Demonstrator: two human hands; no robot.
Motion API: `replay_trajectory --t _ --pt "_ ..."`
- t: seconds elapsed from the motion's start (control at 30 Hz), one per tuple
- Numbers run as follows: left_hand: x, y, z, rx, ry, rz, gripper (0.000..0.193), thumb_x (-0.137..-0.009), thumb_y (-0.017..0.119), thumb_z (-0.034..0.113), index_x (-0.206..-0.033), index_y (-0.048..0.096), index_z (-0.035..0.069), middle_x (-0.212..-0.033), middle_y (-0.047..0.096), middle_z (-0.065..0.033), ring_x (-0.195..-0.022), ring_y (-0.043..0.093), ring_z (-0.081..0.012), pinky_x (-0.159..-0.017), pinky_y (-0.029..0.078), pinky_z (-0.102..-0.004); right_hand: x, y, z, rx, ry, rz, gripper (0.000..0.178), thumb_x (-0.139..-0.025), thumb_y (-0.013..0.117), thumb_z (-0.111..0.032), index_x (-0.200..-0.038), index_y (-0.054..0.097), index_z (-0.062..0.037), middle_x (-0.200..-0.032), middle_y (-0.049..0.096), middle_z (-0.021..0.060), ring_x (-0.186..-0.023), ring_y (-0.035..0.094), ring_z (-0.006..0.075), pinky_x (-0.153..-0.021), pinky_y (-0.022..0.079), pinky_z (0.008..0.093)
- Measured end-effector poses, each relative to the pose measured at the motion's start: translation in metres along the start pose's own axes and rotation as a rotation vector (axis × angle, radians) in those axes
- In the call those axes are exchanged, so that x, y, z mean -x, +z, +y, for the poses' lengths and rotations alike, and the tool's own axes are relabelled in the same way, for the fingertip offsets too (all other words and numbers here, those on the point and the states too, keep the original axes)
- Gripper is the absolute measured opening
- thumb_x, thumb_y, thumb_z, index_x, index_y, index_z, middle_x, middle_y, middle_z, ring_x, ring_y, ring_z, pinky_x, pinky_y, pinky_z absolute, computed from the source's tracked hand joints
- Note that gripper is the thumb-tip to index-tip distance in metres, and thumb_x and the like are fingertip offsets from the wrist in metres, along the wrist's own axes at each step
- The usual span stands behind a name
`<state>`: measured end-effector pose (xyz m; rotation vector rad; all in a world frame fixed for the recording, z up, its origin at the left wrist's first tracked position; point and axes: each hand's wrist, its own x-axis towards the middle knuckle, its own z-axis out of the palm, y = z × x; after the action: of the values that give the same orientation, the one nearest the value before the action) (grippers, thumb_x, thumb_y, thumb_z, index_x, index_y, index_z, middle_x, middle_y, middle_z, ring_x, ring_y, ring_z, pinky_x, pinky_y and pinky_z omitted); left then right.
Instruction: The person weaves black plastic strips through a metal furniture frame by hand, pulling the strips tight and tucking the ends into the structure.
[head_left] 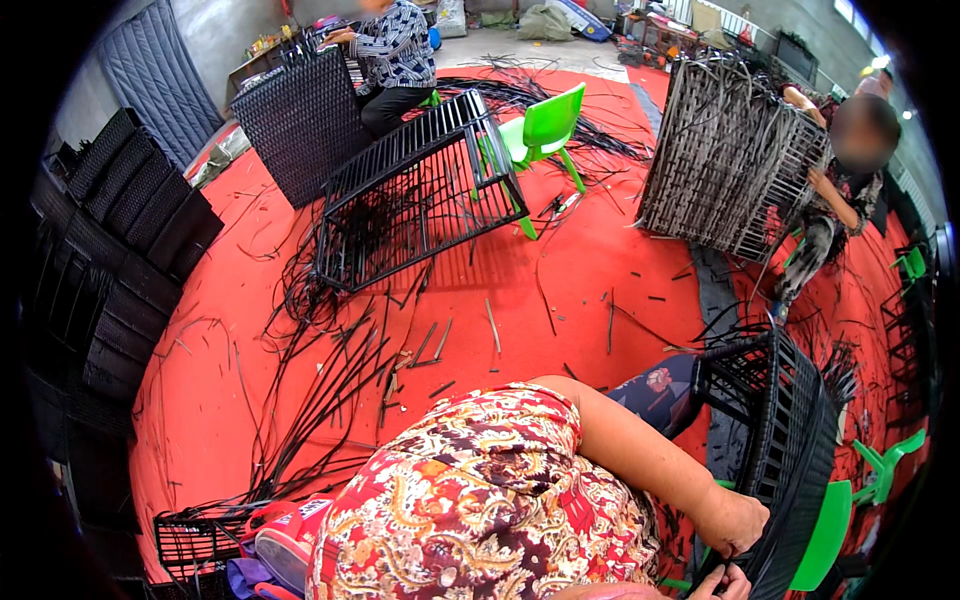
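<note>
Left hand: the left hand (735, 522), between 4 and 5 o'clock, bends down against the dark weave, fingers curled in; its grip is narrow, but I cannot tell whether a strip is caught in it.
Right hand: the right hand (728, 583), close to 5 o'clock at the lower edge, sits just beside the left, fingertips drawn together; what its grip holds is too dark to tell.
Black woven frame: the black woven frame (808, 430) stands at 4 o'clock, tilted, next to both hands.
Green seat: a green chair part (826, 535) shows behind that frame at 4 o'clock.
Red floor: loose black strips (325, 400) sprawl across the red floor (570, 320) at 8 o'clock; a slatted black frame (450, 240) lies at 11.
Co-workers: one person (398, 45) sits at 11 o'clock; another (845, 200), between 2 and 3, handles a grey-brown woven piece (715, 150).
</note>
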<state>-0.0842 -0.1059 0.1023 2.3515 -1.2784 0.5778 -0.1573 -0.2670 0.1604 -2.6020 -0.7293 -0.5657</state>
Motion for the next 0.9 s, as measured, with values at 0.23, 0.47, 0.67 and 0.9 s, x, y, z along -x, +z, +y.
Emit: replay_trajectory --t 0.23,0.47,0.67,0.9 --pt "-0.002 0.011 -0.002 0.021 0.009 0.047 0.018 -0.068 0.066 0.030 -0.065 0.070 0.012 -0.069 0.064 -0.0008 -0.077 0.058 -0.0226 -0.076 0.042 -0.0359 0.004 0.000 0.003 -0.041 0.059 -0.013 0.016 -0.077 0.071 -0.018 -0.086 0.067 -0.0058 -0.081 0.061 0.0127 -0.075 0.058 0.0266 -0.069 0.048 0.0372" --pt "-0.004 0.017 -0.004 -0.007 -0.020 0.023 0.019 -0.069 0.066 0.031 -0.066 0.071 0.013 -0.070 0.064 -0.0006 -0.079 0.058 -0.0217 -0.077 0.042 -0.0356 0.005 0.007 0.009 -0.024 0.034 0.018 0.015 -0.076 0.072 -0.017 -0.086 0.067 -0.0062 -0.080 0.060 0.0122 -0.074 0.058 0.0262 -0.067 0.049 0.0369" --pt "-0.002 0.022 -0.006 0.051 -0.013 0.088 0.019 -0.068 0.067 0.032 -0.069 0.072 0.014 -0.073 0.064 0.0015 -0.086 0.056 -0.0218 -0.077 0.042 -0.0353 0.005 0.007 0.006 -0.039 0.053 0.034 0.014 -0.075 0.072 -0.015 -0.085 0.067 -0.0062 -0.078 0.060 0.0117 -0.072 0.057 0.0258 -0.065 0.048 0.0365" --pt "-0.001 0.021 -0.006 0.052 -0.002 0.105 0.016 -0.068 0.068 0.032 -0.071 0.072 0.016 -0.075 0.064 0.0016 -0.086 0.057 -0.0218 -0.077 0.042 -0.0355 0.005 0.010 0.009 -0.077 0.054 0.053 0.014 -0.074 0.072 -0.015 -0.084 0.068 -0.0060 -0.077 0.059 0.0114 -0.072 0.057 0.0254 -0.065 0.048 0.0365"
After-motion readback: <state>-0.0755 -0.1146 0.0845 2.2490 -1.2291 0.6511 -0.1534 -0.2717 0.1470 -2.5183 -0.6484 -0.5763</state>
